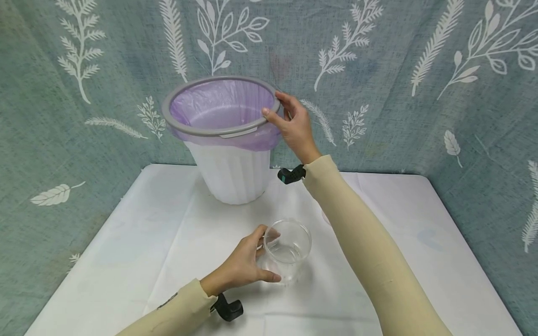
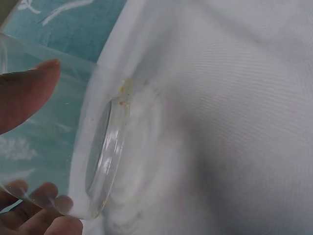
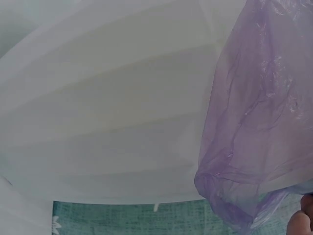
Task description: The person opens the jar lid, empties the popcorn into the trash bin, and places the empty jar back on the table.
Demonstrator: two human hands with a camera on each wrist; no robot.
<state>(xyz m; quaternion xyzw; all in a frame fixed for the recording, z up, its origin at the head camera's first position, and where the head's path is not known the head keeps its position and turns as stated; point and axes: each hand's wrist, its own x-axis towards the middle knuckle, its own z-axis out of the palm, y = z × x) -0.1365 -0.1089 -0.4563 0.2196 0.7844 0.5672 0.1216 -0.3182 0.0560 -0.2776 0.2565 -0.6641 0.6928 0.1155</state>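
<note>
A clear glass cup [image 1: 290,261] is near the front middle of the white table, its round mouth facing up. My left hand [image 1: 245,261] holds it from the left side, thumb in front and fingers round the back. Small yellow-orange specks show by the thick base of the cup [image 2: 115,142] in the left wrist view. Behind it stands a white ribbed trash can [image 1: 235,172] with a grey rim ring and a purple bag [image 1: 222,100] folded over its edge. My right hand [image 1: 296,123] grips the ring at its right side, thumb outside. Only fingertips [image 3: 299,223] show in the right wrist view.
White cloth covers the table [image 1: 168,270]. A teal curtain [image 1: 378,93] with white leaf prints hangs close behind and along both sides. Part of a small pinkish thing [image 1: 325,217] peeks out beside my right sleeve [image 1: 365,242], which crosses over the table's right half.
</note>
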